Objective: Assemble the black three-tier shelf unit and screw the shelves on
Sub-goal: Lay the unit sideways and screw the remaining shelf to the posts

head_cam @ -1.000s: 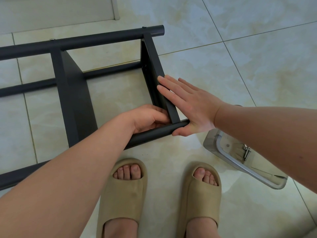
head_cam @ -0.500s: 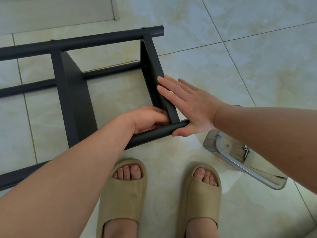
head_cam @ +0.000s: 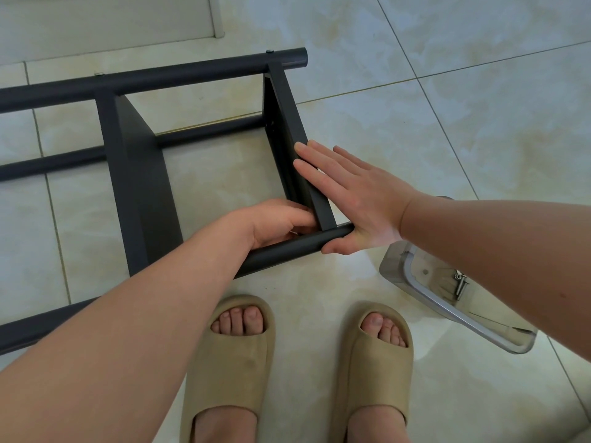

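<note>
No visible shift since 0.5 s ago: black metal three-tier shelf unit (head_cam: 137,187) lies on its side on pale tiled floor (head_cam: 447,123). Flat against its end shelf panel (head_cam: 287,116), right hand (head_cam: 358,199) has fingers straight. At the inner corner, left hand (head_cam: 275,223) has fingers curled; cannot tell whether they grip anything.

I see one left hand (head_cam: 278,222) and one right hand (head_cam: 358,199), two slippers (head_cam: 235,372), one rack (head_cam: 281,251) with two shelves (head_cam: 140,187) and three poles (head_cam: 192,75), one box (head_cam: 394,264).
</note>
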The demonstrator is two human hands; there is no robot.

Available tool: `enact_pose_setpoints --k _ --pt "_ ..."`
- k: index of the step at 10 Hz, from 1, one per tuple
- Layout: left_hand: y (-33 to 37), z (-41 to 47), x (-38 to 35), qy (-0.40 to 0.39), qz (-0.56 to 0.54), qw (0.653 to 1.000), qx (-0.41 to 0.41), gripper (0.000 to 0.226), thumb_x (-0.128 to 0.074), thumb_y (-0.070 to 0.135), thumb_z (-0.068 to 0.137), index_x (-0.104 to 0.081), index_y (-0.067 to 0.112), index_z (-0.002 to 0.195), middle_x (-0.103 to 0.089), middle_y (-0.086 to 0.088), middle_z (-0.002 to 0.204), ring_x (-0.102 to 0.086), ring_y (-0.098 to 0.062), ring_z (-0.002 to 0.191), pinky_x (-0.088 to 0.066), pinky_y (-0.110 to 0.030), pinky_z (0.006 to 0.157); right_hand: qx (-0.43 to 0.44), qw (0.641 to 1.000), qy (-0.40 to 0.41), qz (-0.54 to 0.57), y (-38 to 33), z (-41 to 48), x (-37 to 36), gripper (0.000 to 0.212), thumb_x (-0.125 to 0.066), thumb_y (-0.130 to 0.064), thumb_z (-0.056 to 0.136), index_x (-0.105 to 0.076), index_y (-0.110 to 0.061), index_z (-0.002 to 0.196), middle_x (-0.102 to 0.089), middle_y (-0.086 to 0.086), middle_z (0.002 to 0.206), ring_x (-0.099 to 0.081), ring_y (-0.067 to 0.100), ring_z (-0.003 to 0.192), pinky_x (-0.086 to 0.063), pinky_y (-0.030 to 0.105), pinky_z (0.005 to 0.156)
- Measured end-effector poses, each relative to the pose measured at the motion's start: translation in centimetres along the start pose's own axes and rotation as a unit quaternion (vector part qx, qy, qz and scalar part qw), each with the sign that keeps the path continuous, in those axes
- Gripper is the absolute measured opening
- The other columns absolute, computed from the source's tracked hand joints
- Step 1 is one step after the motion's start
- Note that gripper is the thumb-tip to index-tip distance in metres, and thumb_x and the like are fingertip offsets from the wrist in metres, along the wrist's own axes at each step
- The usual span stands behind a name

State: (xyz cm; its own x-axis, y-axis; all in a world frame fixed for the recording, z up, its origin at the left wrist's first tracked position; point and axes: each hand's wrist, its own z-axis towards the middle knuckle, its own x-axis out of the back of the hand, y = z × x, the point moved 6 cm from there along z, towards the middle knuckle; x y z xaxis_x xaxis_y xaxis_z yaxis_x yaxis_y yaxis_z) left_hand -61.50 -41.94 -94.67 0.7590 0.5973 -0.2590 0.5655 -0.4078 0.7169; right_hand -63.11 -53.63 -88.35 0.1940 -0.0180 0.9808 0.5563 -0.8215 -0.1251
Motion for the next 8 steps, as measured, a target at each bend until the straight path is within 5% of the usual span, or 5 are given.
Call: enact_pose_setpoints --k 4,6,8 --pt "0.32 0.07 -0.03 -0.011 -0.084 0.996 -0.013 0.018 -0.051 -0.011 0.088 -0.064 0.001 0.090 -0.069 -0.010 0.075 -0.069 -0.019 0.066 -0.055 -0.027 0.063 -0.001 1.000 -0.003 0.000 0.04 0.06 -0.07 0.118 -0.043 -0.082 0.080 -0.007 -0.004 0.161 0.001 0.014 0.169 -0.001 0.032 0.156 -0.016 0.055 0.124" --pt "-0.21 0.24 0.18 0.008 0.003 1.000 0.000 0.018 -0.055 0.002 0.092 -0.069 -0.004 0.101 -0.069 -0.015 0.086 -0.066 -0.023 0.077 -0.053 -0.033 0.076 -0.001 1.000 -0.003 -0.001 0.03 0.04 -0.05 0.118 -0.044 -0.082 0.080 -0.007 -0.003 0.160 0.000 0.015 0.169 -0.002 0.033 0.156 -0.017 0.056 0.124" --pt "-0.06 0.10 -0.01 -0.007 -0.042 0.999 -0.009 0.018 -0.053 -0.008 0.091 -0.069 0.000 0.089 -0.073 -0.011 0.076 -0.071 -0.019 0.067 -0.058 -0.028 0.070 0.000 1.000 -0.001 -0.003 0.02 0.02 0.00 0.118 -0.044 -0.082 0.080 -0.008 -0.003 0.160 0.000 0.016 0.168 -0.002 0.033 0.156 -0.016 0.055 0.124"
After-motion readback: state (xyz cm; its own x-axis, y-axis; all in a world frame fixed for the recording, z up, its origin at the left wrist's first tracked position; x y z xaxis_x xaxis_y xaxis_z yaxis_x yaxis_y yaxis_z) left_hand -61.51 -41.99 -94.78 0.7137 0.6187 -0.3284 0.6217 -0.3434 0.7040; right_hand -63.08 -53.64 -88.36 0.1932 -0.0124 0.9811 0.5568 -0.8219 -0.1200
